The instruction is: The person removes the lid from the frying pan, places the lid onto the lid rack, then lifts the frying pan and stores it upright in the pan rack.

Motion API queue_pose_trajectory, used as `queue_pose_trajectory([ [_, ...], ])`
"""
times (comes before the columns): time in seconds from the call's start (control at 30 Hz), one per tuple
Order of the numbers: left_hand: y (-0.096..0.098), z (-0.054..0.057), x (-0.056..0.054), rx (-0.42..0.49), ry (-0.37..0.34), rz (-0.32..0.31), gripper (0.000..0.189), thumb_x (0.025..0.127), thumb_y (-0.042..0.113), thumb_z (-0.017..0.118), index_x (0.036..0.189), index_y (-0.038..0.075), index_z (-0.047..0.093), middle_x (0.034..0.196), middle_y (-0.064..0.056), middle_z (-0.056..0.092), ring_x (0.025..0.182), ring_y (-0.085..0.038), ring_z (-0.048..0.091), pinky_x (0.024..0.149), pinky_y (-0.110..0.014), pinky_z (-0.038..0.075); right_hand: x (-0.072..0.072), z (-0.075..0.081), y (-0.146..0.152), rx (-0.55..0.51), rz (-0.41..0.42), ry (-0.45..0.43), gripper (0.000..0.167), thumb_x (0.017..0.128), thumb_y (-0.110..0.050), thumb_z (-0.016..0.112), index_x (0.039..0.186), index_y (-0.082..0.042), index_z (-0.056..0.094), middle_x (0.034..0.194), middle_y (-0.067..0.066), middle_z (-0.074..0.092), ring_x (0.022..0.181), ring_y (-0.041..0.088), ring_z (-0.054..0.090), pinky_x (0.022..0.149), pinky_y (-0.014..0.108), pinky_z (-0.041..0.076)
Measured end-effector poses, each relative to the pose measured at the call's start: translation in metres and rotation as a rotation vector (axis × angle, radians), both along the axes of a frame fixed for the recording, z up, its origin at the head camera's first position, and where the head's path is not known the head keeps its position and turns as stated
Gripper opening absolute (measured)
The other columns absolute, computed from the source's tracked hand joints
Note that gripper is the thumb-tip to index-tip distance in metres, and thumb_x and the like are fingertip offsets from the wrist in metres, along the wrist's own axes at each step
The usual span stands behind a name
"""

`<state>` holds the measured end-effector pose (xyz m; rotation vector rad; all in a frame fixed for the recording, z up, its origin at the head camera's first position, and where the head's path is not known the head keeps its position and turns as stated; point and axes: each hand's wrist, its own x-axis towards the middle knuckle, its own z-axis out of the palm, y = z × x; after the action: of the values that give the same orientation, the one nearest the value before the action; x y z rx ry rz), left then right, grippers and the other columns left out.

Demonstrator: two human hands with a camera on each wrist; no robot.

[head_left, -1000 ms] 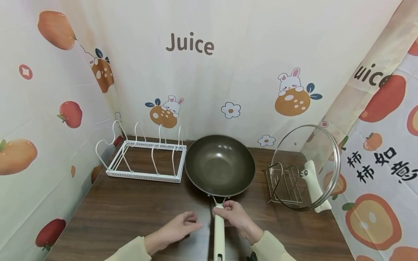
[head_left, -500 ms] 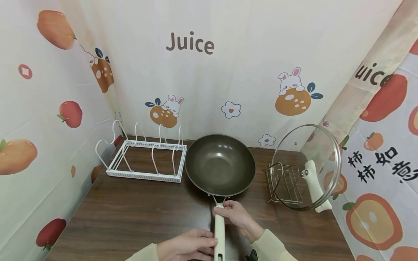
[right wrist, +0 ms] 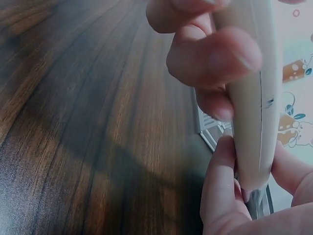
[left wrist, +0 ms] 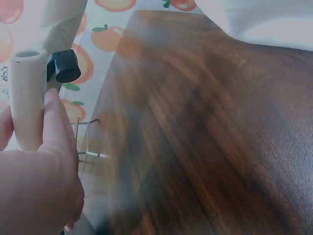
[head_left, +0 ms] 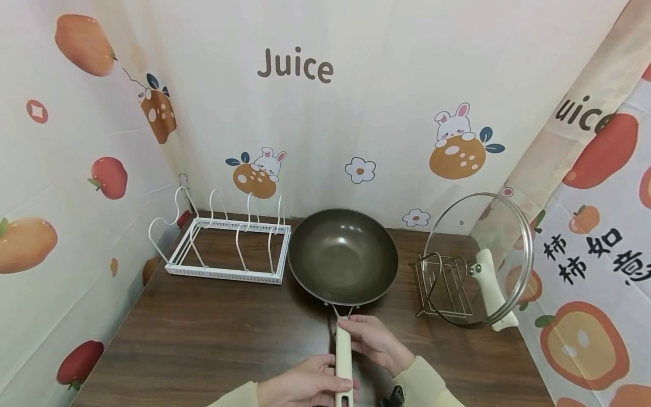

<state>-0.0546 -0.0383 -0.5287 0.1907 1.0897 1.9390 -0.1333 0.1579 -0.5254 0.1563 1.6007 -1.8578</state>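
A dark wok-style frying pan (head_left: 343, 257) with a cream handle (head_left: 343, 350) is at the middle of the brown table, its handle pointing toward me. My right hand (head_left: 377, 342) pinches the handle near the pan, thumb on top. Near the handle's free end, my left hand (head_left: 307, 383) grips it with the thumb across the top and fingers beneath. In the left wrist view the handle's end (left wrist: 28, 93) stands between thumb and fingers. The right wrist view shows fingers of both hands around the handle (right wrist: 254, 98).
Left of the pan stands a white wire rack (head_left: 224, 276) with upright loops. On the right, a glass lid (head_left: 526, 254) with a cream knob handle (head_left: 490, 288) leans upright in a brown wire stand (head_left: 445, 314). Printed curtains (head_left: 325, 124) enclose the table (head_left: 203, 333).
My left hand has moved right and toward me, from apart from the handle to gripping its end. The handle has shifted slightly right; the right hand keeps its hold near the pan.
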Motion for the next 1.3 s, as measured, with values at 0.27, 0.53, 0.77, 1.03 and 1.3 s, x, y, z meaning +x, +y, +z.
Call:
queue_pose_trajectory([
  [0.27, 0.005, 0.0, 0.0, -0.004, -0.011, 0.052, 0.047, 0.098, 0.006, 0.068, 0.133, -0.002, 0.038, 0.113, -0.007, 0.072, 0.101, -0.017, 0.075, 0.08, -0.026, 0.063, -0.001, 0.002, 0.0, -0.02, 0.012, -0.009, 0.015, 0.1, -0.018, 0.066, 0.088, -0.015, 0.059, 0.086, -0.006, 0.067, 0.081, 0.006, 0.066, 0.081, 0.025, 0.058],
  [0.53, 0.009, 0.001, -0.002, -0.099, -0.011, 0.14, 0.051, 0.093, -0.003, 0.069, 0.133, 0.003, 0.038, 0.102, -0.005, 0.071, 0.096, -0.018, 0.075, 0.084, -0.032, 0.062, -0.001, 0.005, -0.007, 0.007, 0.006, 0.018, 0.015, 0.098, -0.016, 0.069, 0.088, -0.009, 0.06, 0.085, 0.0, 0.071, 0.083, 0.011, 0.072, 0.079, 0.026, 0.061],
  [0.77, 0.001, -0.001, -0.001, -0.028, 0.019, 0.079, 0.052, 0.094, 0.0, 0.07, 0.135, 0.002, 0.037, 0.103, -0.003, 0.07, 0.094, -0.015, 0.073, 0.08, -0.027, 0.061, 0.001, 0.002, -0.011, 0.069, -0.03, 0.051, 0.017, 0.099, -0.017, 0.067, 0.086, -0.011, 0.06, 0.082, -0.002, 0.07, 0.08, 0.01, 0.071, 0.077, 0.025, 0.06],
  [1.03, -0.002, 0.001, -0.002, 0.013, 0.056, 0.041, 0.051, 0.096, 0.004, 0.07, 0.135, 0.002, 0.037, 0.106, -0.002, 0.069, 0.098, -0.014, 0.073, 0.082, -0.027, 0.061, 0.005, 0.011, -0.012, 0.046, -0.061, 0.067, 0.019, 0.098, -0.014, 0.068, 0.082, -0.012, 0.059, 0.08, -0.003, 0.071, 0.078, 0.008, 0.072, 0.076, 0.023, 0.06],
  [1.3, 0.002, 0.01, -0.004, -0.081, 0.149, 0.088, 0.05, 0.091, 0.004, 0.075, 0.131, 0.002, 0.046, 0.101, -0.003, 0.072, 0.089, -0.015, 0.074, 0.079, -0.027, 0.062, 0.005, 0.027, -0.007, 0.026, -0.079, 0.093, 0.014, 0.099, -0.016, 0.068, 0.09, -0.009, 0.059, 0.088, -0.003, 0.07, 0.086, 0.01, 0.073, 0.081, 0.024, 0.06],
])
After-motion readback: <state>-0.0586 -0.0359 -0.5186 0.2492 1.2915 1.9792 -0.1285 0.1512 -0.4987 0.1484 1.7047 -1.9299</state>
